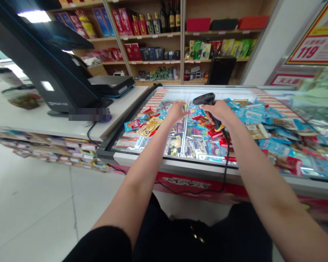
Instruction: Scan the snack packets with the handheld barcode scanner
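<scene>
"Where are you standing?"

"At the near side of the glass-topped freezer (186, 165), both forearms stretched out over it."

"And your right hand (218, 111)?"

"It's wrapped round the grip of a black barcode scanner (204, 98), fingers closed firmly. I hold the scanner above the middle of the freezer, its head tipped toward my other hand. Its cable (226, 163) hangs over the freezer's near edge and loops along the red front."

"What about the left hand (177, 112)?"

"It's over the freezer top too, left of the scanner. My fingers curve forward with the thumb held off from them. Something yellow shows by the tips, but I cannot tell whether I'm pinching it."

"What lies round your hands?"

"Packets, on the freezer's glass. A gold packet (150, 126) lies toward its left end, red packets (214, 134) are below the scanner, and a heap of blue packets (253, 115) spreads over its right part."

"Anything beyond?"

"A white counter (24, 116) meets the freezer's left end, bearing a dark checkout terminal (68, 87) and a flat-topped scale (112, 80). Behind the freezer stand wooden shelves (153, 36) with boxes and dark bottles (171, 18). Past its far right side, a sign (306, 51) reads 119."
</scene>
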`<state>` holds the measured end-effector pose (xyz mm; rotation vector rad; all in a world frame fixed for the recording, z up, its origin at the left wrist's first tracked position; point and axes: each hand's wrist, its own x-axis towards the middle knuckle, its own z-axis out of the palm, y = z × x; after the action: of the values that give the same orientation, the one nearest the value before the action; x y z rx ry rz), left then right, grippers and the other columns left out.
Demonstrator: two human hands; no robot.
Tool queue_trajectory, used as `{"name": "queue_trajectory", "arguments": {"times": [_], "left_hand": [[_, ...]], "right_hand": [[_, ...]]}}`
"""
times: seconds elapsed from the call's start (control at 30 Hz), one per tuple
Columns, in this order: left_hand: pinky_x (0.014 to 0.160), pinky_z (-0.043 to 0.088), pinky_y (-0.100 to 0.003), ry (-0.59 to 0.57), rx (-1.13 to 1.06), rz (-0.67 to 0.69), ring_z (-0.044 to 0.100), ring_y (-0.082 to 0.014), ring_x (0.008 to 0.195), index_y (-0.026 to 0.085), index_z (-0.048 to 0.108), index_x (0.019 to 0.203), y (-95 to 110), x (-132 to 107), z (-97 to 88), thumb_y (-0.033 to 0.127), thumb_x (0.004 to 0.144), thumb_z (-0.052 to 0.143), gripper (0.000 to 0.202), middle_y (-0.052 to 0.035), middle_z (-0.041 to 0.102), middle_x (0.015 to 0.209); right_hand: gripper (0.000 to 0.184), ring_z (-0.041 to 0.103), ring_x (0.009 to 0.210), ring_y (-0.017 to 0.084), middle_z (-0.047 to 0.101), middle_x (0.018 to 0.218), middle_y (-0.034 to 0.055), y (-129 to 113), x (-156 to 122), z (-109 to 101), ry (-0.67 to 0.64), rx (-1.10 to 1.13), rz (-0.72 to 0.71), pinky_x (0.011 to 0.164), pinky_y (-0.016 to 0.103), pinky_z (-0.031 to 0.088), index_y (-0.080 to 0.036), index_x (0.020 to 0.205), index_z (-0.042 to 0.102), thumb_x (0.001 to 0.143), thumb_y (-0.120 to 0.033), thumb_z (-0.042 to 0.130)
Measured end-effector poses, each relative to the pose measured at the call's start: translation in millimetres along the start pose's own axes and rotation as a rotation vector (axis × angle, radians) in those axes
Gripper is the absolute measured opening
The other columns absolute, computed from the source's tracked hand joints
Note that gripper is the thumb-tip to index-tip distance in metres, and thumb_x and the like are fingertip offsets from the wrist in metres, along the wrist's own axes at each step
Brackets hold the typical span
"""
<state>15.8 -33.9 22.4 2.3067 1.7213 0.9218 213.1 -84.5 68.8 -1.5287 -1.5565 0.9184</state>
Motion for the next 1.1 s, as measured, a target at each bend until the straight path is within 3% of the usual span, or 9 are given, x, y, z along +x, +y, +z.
{"name": "queue_trajectory", "arguments": {"times": [0.13,0.23,0.4,0.5,0.63,0.77,0.9,1.0,1.1], "left_hand": [[0.113,0.037,-0.039,0.007,0.145,-0.103,0.052,-0.0270,0.129,0.018,0.059,0.133,-48.7,-22.0,-44.3,0.035,0.081,0.064,0.055,-0.0128,0.057,0.137],[0.114,0.033,-0.052,-0.006,0.244,-0.294,0.045,-0.0342,0.135,0.026,0.057,0.136,-80.3,-44.2,-66.7,0.052,0.083,0.058,0.059,-0.0120,0.050,0.145],[0.111,0.015,-0.073,-0.131,0.232,-0.510,0.026,-0.0445,0.146,0.037,0.042,0.148,-106.6,-61.3,-66.2,0.075,0.081,0.042,0.077,-0.0129,0.035,0.158],[0.114,0.009,-0.069,-0.165,0.198,-0.491,0.023,-0.0431,0.148,0.037,0.042,0.147,-102.2,-53.4,-53.4,0.076,0.078,0.047,0.079,-0.0118,0.034,0.159],[0.116,0.020,-0.060,-0.151,0.086,-0.360,0.031,-0.0400,0.145,0.035,0.055,0.138,-82.8,-35.4,-37.6,0.069,0.073,0.061,0.074,-0.0098,0.044,0.154],[0.101,0.043,-0.040,-0.160,-0.043,-0.262,0.062,-0.0297,0.114,0.026,0.073,0.103,-67.4,-12.0,-23.9,0.061,0.076,0.063,0.045,-0.0084,0.073,0.114],[0.089,0.048,-0.035,-0.101,0.013,-0.331,0.068,-0.0252,0.091,0.022,0.069,0.076,-57.8,11.4,-9.4,0.042,0.072,0.073,0.020,-0.0066,0.073,0.083],[0.092,0.047,-0.040,-0.016,0.033,-0.382,0.068,-0.0275,0.095,0.022,0.069,0.084,-50.5,18.8,-1.2,0.029,0.065,0.076,0.021,-0.0074,0.074,0.090],[0.094,0.047,-0.041,0.050,-0.027,-0.418,0.066,-0.0281,0.102,0.020,0.065,0.109,-47.3,19.1,1.2,0.023,0.063,0.076,0.048,-0.0098,0.073,0.103]], "right_hand": [[0.025,0.050,0.035,0.014,0.054,0.043,0.0056,-7.9,5.3,26.7,-0.043,-0.050,0.001,0.040,0.026,0.041,-0.019,0.052,0.051,0.073,-0.024,0.063],[0.026,0.049,0.034,0.014,0.055,0.043,0.0064,-10.5,8.7,40.6,-0.073,-0.114,-0.042,0.039,0.026,0.041,-0.018,0.052,0.052,0.074,-0.025,0.062],[0.022,0.048,0.033,0.015,0.053,0.041,0.0040,-9.6,13.9,50.3,-0.085,-0.089,-0.050,0.037,0.026,0.039,-0.018,0.054,0.051,0.072,-0.023,0.063],[0.022,0.047,0.032,0.014,0.052,0.040,0.0033,-7.4,16.2,49.8,-0.087,-0.069,-0.046,0.036,0.026,0.039,-0.019,0.054,0.051,0.072,-0.023,0.063],[0.022,0.049,0.033,0.015,0.053,0.040,0.0043,-0.5,20.0,44.8,-0.068,-0.043,-0.024,0.037,0.026,0.040,-0.019,0.055,0.053,0.074,-0.025,0.063],[0.019,0.050,0.036,0.015,0.055,0.043,0.0045,5.8,22.4,39.2,-0.041,0.022,-0.003,0.039,0.026,0.042,-0.019,0.059,0.054,0.074,-0.023,0.063],[0.018,0.050,0.036,0.016,0.054,0.043,0.0040,5.5,21.0,37.6,-0.023,0.029,0.025,0.040,0.027,0.043,-0.019,0.060,0.053,0.076,-0.023,0.062],[0.022,0.052,0.037,0.017,0.055,0.046,0.0056,4.0,19.3,38.6,-0.011,-0.008,0.005,0.041,0.028,0.044,-0.019,0.058,0.052,0.077,-0.024,0.061],[0.022,0.052,0.038,0.016,0.056,0.049,0.0055,2.7,17.2,39.3,-0.007,-0.010,0.000,0.042,0.028,0.044,-0.019,0.058,0.051,0.077,-0.024,0.062]]}}
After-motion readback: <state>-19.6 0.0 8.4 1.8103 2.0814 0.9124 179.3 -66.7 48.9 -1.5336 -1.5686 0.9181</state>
